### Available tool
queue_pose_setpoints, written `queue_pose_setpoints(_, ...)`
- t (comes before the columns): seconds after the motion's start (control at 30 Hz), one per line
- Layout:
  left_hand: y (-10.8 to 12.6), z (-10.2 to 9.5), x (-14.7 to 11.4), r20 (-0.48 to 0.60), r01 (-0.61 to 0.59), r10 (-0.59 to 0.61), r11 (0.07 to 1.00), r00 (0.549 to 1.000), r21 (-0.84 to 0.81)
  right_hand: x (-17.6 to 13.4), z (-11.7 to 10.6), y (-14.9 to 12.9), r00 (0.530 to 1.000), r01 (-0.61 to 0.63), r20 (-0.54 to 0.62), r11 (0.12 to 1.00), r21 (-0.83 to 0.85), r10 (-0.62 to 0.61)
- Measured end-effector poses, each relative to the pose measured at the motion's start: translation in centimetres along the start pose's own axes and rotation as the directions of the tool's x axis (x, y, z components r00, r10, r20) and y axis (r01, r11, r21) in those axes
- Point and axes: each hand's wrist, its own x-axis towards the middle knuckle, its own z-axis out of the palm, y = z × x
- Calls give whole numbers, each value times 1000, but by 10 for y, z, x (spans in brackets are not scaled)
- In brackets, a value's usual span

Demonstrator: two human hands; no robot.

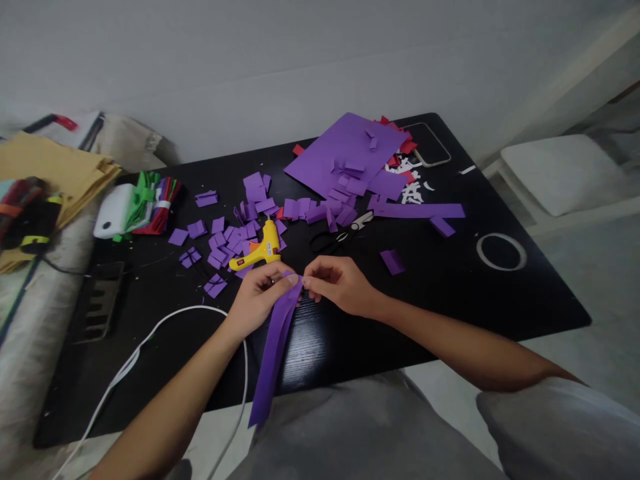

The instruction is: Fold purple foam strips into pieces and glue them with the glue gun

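A long purple paper strip, folded lengthwise, hangs down toward the table's front edge. Its top end is pinched between the thumb and fingers of my left hand. My right hand meets the same end, its thumb and fingertips closed at the strip's corner. Just beyond my left hand lies a yellow glue gun, nozzle pointing away, on a heap of small folded purple paper pieces. Scissors with black handles rest past my right hand.
The black table holds a large purple sheet, another purple strip, a phone-shaped outline and a tape ring. Bundled green and red strips lie at left. A white cable loops past my left forearm.
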Motion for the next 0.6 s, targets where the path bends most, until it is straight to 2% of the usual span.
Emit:
queue_pose_setpoints(0.2, 2, 3, 0, -124, -129, 150, 978, 981, 163, 0, 0, -1, 1000, -5, 1, 1000, -18, 5)
queue_pose_setpoints(0.27, 2, 4, -1, -101, -100, 111, 989, 989, 112, 1, 0, -2, 1000, -3, -14, 1000, -15, 3)
queue_pose_setpoints(0.43, 1, 5, -1, 31, 100, -97, 990, 995, -101, 4, -3, -5, 997, 0, -79, 1000, -4, 0)
queue_pose_setpoints(0.6, 1, 5, -1, 21, 134, -132, 982, 991, -133, 6, -6, -9, 994, -8, -112, 1000, -15, 7)
